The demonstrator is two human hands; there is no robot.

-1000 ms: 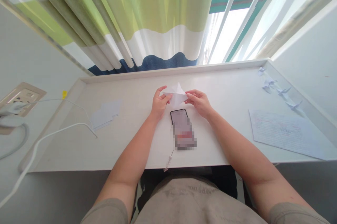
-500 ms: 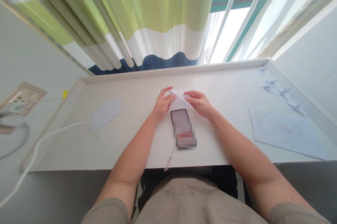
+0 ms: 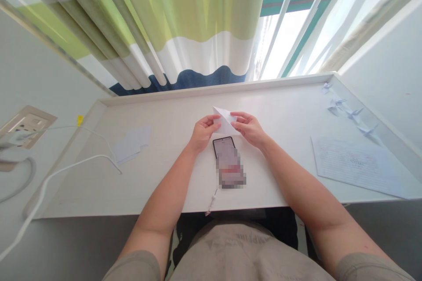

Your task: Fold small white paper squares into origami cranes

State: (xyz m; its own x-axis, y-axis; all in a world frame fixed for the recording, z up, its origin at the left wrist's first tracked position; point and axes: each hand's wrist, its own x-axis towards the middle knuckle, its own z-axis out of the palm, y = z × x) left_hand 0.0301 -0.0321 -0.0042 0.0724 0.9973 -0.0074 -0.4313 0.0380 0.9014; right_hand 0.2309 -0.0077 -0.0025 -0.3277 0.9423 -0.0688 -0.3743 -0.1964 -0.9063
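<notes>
A small folded white paper [image 3: 225,122] is held just above the white desk [image 3: 165,175], at its middle. My left hand [image 3: 201,133] pinches the paper's left side, fingers curled. From the right, my right hand [image 3: 249,128] pinches the other edge between thumb and fingers. A phone [image 3: 228,161] lies face up on the desk just below both hands, nearer to me.
A stack of small white paper squares [image 3: 132,144] lies at the left. A written sheet [image 3: 356,164] lies at the right, with several folded paper cranes [image 3: 354,114] beyond it along the desk's right rim. White cables [image 3: 66,169] cross the left end. A curtain hangs behind.
The paper went from a spread, winged shape held up between my hands to a flatter triangular fold. Both hands closed in toward each other over it.
</notes>
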